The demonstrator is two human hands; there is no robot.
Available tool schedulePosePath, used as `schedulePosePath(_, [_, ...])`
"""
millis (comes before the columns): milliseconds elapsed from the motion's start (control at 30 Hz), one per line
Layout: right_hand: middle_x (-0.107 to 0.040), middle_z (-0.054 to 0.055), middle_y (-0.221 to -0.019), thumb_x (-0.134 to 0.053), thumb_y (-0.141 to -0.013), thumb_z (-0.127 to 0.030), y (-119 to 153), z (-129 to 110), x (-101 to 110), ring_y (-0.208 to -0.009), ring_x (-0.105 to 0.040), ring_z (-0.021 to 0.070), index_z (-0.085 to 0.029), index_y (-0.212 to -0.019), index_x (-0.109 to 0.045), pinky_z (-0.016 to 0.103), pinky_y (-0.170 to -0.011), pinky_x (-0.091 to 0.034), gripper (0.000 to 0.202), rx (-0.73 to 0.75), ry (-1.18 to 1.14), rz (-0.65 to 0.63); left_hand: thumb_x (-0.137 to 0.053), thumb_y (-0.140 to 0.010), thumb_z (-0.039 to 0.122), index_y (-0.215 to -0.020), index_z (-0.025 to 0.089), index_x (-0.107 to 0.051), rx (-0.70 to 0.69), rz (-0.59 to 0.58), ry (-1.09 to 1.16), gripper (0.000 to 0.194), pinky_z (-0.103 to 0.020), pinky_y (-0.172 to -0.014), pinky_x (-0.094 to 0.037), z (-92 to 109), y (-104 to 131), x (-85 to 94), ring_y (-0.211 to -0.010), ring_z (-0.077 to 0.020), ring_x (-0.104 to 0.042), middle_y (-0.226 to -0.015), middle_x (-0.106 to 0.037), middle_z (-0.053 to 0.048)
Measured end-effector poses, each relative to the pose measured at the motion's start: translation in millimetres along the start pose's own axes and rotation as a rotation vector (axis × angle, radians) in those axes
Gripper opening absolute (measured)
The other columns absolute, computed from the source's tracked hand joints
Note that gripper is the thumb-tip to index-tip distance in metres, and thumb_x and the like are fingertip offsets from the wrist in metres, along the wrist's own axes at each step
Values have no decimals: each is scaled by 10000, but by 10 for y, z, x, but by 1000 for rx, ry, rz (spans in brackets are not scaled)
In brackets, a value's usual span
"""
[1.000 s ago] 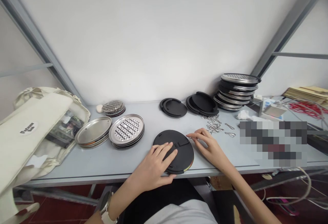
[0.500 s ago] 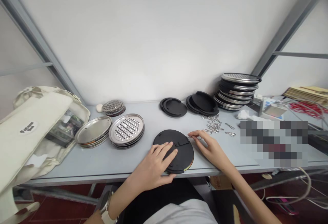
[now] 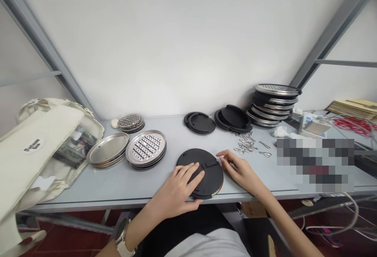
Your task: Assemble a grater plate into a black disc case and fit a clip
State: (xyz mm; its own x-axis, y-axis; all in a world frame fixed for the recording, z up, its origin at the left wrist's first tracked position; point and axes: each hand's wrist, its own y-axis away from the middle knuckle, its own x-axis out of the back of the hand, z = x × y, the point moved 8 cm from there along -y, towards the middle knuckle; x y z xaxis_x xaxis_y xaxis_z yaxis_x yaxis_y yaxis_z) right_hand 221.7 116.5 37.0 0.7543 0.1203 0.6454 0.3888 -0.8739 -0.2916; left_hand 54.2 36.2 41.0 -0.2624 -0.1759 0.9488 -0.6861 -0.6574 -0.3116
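A black round plastic disc (image 3: 210, 182) lies near the front edge of the table, with a slot and a small latch-like part on top. Across its left side my left hand (image 3: 179, 188) rests, fingers on the top face and thumb at the near rim. At the disc's right edge, my right hand (image 3: 234, 166) pinches a small metal clip (image 3: 218, 158), mostly hidden by the fingertips. A loose pile of similar metal clips (image 3: 246, 145) lies beyond that hand.
Grater discs (image 3: 146, 148), plain metal discs (image 3: 108, 149) and smaller grater discs (image 3: 131, 121) are stacked left. Black lids (image 3: 202, 123) and black trays (image 3: 234, 117) lie behind. A tall stack of assembled graters (image 3: 273, 106) stands back right; a canvas bag (image 3: 55, 119) is far left.
My right fingers have shifted slightly at the disc's edge, and less of the clip shows. My left hand and the disc stay in place.
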Motion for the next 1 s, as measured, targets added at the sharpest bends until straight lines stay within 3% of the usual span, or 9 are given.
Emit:
schedulePosePath(500, [-512,-34,-672,-367,-959,-337,7,-34,-21,-609,-509,147,-228,-1077,-469,261,-600,-422,190,15,16,-19,-568,-860,405,-1432,166,-320,3,-8,10,668,-458,-1048,-339,-2,2,-4,-1357,-298,-324,-1475,-351,-161])
schedulePosePath(1000, [-531,-29,-686,-354,-966,-327,7,-32,-43,-629,-530,158,-228,-1116,-465,273,-645,-421,211,0,8,-44,-569,-862,407,-1431,159,-323,12,-31,6,668,-452,-1061,-325,-13,0,-15,-1361,-295,-314,-1484,-337,-158])
